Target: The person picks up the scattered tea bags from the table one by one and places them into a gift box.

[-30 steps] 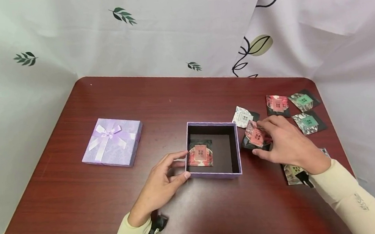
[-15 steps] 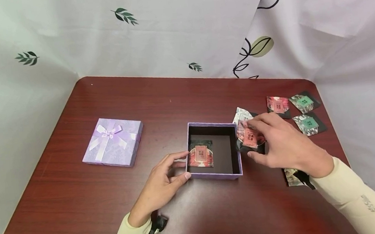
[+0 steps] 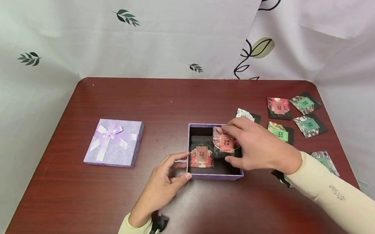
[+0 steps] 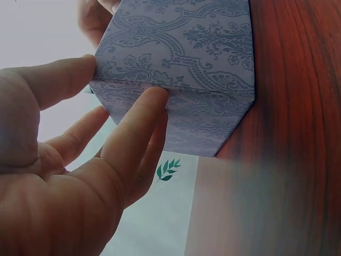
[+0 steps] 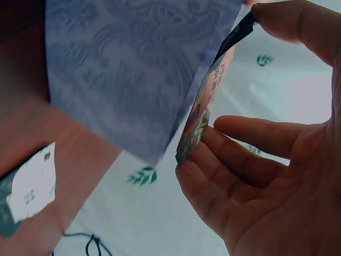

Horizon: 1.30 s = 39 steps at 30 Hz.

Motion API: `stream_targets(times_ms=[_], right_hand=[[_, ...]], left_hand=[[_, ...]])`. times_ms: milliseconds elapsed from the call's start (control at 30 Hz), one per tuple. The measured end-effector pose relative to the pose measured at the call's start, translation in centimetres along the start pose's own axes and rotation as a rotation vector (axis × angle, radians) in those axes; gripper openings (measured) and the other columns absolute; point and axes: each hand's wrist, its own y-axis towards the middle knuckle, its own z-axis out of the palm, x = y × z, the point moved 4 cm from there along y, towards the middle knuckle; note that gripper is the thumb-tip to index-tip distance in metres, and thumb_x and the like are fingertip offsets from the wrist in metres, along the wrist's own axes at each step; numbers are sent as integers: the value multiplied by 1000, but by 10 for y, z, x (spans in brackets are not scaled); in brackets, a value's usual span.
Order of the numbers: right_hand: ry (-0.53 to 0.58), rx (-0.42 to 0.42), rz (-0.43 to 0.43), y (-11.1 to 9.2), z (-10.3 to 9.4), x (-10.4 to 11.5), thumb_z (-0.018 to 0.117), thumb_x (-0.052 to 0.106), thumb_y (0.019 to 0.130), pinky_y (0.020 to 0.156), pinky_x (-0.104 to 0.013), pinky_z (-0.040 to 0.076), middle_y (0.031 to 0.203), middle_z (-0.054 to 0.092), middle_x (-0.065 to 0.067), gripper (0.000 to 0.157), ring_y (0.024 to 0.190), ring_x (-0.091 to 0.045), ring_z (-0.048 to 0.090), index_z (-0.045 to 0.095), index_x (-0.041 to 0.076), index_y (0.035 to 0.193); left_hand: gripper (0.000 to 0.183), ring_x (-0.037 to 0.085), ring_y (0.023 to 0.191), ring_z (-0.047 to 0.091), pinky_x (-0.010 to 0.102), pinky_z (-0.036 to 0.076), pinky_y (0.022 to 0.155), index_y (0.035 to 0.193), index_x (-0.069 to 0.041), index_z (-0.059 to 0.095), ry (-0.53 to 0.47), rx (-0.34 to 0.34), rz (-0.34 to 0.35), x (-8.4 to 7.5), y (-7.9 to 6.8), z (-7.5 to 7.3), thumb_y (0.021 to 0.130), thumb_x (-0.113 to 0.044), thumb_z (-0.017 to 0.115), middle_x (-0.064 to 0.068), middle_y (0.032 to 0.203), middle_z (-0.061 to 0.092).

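Observation:
An uncovered purple box [image 3: 214,176] with a black inside stands at mid-table. A red-and-black sachet [image 3: 201,155] lies in its left half. My left hand [image 3: 163,180] touches the box's left side; the left wrist view shows thumb and fingertips against its patterned wall [image 4: 181,42]. Over the right half of the box, my right hand [image 3: 259,143] pinches another red-and-black sachet [image 3: 225,139] between thumb and fingers. In the right wrist view this sachet [image 5: 205,106] is tilted beside the box wall, its edges at the thumb and fingertips.
The purple lid [image 3: 114,141] with its ribbon bow lies left of the box. Right of the box are several sachets: a silver one [image 3: 243,115] partly behind the right hand, a yellow one [image 3: 279,132], a red one [image 3: 279,107] and green ones [image 3: 304,102]. Patterned white cloth surrounds the table.
My right hand has lifted the red sachet from beside the box and carried it left over the box's right half, uncovering a yellow sachet. The left hand has stayed at the box.

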Motion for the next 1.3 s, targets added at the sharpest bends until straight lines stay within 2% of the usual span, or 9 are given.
stream_targets(times_ms=[200, 467, 633, 900, 1100, 1300], right_hand=[[-22, 46, -78, 17, 19, 16, 88, 47, 78, 100, -42, 59, 131, 64, -13, 80, 120, -27, 59, 65, -2, 137], [-49, 72, -121, 37, 44, 32, 87, 43, 78, 97, -37, 59, 125, 65, -10, 74, 114, -24, 61, 66, 0, 134], [-62, 91, -116, 45, 56, 36, 87, 41, 76, 94, -37, 59, 120, 65, -9, 70, 109, -25, 62, 67, 1, 130], [-72, 130, -66, 54, 67, 38, 87, 41, 77, 94, -39, 60, 118, 65, -8, 67, 110, -26, 62, 68, 1, 127], [-71, 147, -60, 56, 76, 37, 87, 37, 77, 87, -39, 60, 109, 64, -6, 59, 103, -25, 61, 69, 4, 122], [-75, 173, -62, 57, 82, 36, 89, 37, 77, 82, -38, 61, 106, 63, -6, 58, 100, -25, 61, 70, 4, 120]], left_hand=[[55, 35, 126, 68, 29, 65, 88, 149, -11, 57, 30, -2, -8, 1, -1, -1, 97, -8, 77, 15, 146, 60], [54, 31, 126, 68, 33, 65, 90, 148, -14, 58, 54, 2, -1, -1, 2, -1, 97, -10, 77, 12, 145, 60], [55, 31, 126, 68, 31, 65, 89, 148, -13, 58, 70, 4, -15, -1, 1, -2, 97, -10, 78, 12, 143, 61], [56, 31, 125, 69, 30, 65, 88, 149, -12, 57, 63, 4, -22, -1, -1, -1, 97, -10, 78, 12, 142, 62], [57, 30, 125, 69, 28, 65, 88, 149, -12, 57, 56, 2, -26, -1, -2, -1, 97, -10, 78, 12, 142, 62], [56, 33, 127, 68, 28, 65, 88, 149, -11, 57, 35, 6, -13, 0, 0, -1, 97, -11, 78, 15, 144, 61]])
